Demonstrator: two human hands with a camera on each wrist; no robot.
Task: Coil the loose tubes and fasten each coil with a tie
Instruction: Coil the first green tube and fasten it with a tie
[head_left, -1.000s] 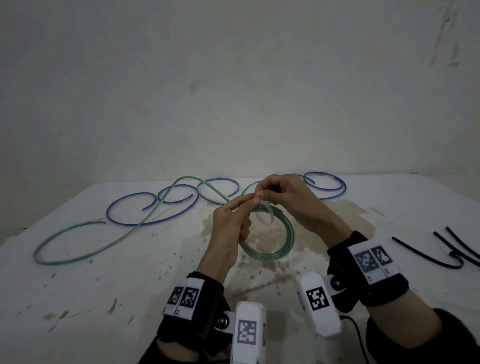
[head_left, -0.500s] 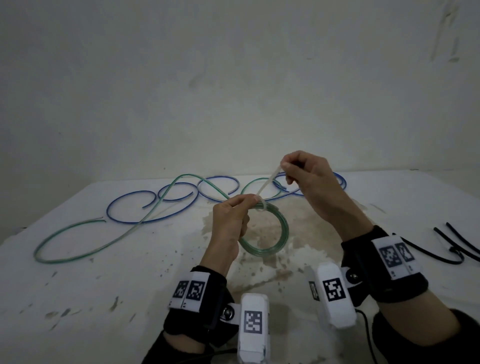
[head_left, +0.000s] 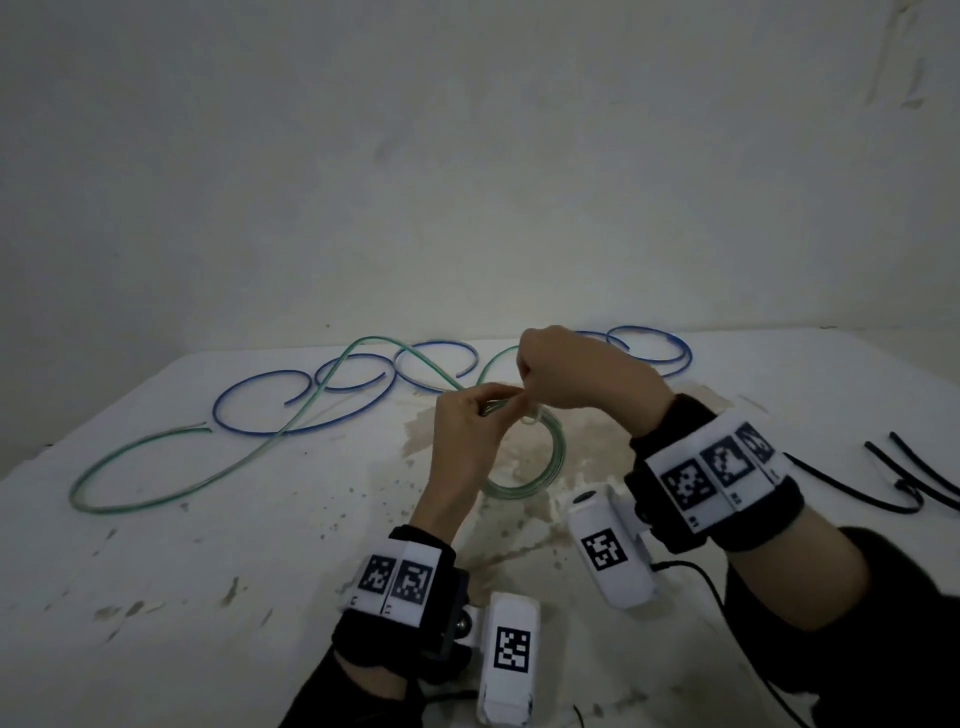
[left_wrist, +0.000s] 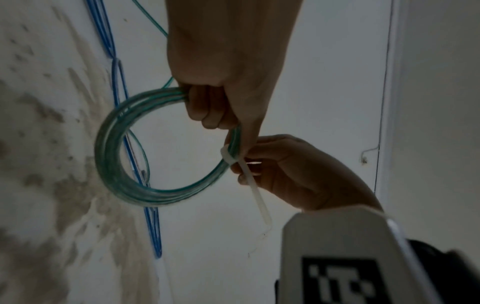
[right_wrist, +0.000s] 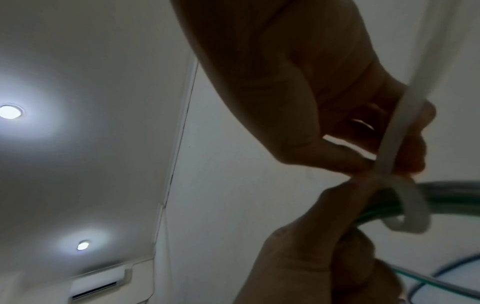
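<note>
our left hand (left_wrist: 228, 67) grips the green coil (left_wrist: 114, 164), held up over the stained table (head_left: 208, 545); our right hand (left_wrist: 293, 170) pinches the white tie (left_wrist: 255, 191) looped round its translucent strands. a loose green tube (head_left: 156, 457) and blue tubes (head_left: 249, 395) sprawl behind.

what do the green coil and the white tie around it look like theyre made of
Green coil: looks like soft translucent plastic tubing, glossy, pale highlights along its turns. White tie: a flat, matte, milky strip bending smoothly around the coil, probably nylon or similar plastic; not certain.
</note>
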